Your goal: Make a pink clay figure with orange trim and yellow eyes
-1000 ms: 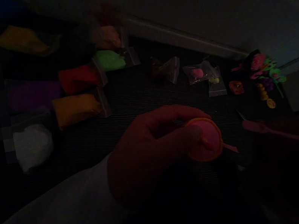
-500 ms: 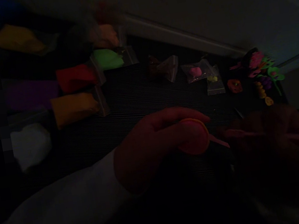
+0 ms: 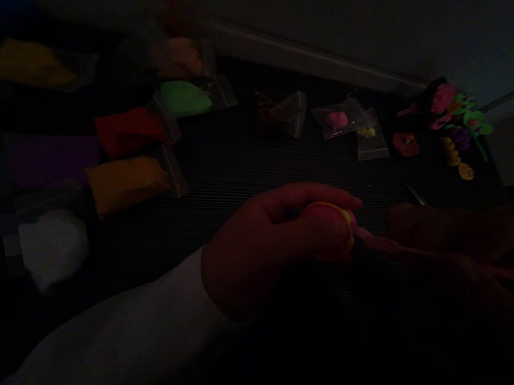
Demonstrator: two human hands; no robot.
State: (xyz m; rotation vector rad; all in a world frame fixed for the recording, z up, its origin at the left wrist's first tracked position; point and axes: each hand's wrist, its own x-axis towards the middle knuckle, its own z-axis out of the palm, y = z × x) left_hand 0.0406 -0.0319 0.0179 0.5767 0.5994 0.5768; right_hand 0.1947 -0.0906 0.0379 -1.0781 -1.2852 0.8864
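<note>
The picture is very dark. My left hand (image 3: 257, 251) is closed around a small rounded pink-red piece (image 3: 336, 250) with a yellow-orange rim, probably modelling clay; thumb and fingers cover part of it. My right hand (image 3: 488, 278), in deep shadow, is closed on a thin pink stick (image 3: 384, 243) that looks like a clay modelling tool. Its wider end reaches the right edge of the rounded piece and appears to touch it. The other end runs across my right hand toward the right border. Beyond my right fingers lies a thin pointed metal-looking item (image 3: 415, 193).
Bags of coloured clay lie at left and back: orange (image 3: 127, 184), red (image 3: 128, 130), green (image 3: 182, 97), white (image 3: 56, 246), purple (image 3: 54, 160). Smaller bags hold brown (image 3: 269, 118) and pink (image 3: 337, 120) pieces. Small colourful figures (image 3: 456, 119) sit right, below a pale wall (image 3: 355, 12).
The rounded piece has turned, so its rim faces more to the right. The pink stick's angle has become steeper, and my right hand has shifted and turned, lower at right.
</note>
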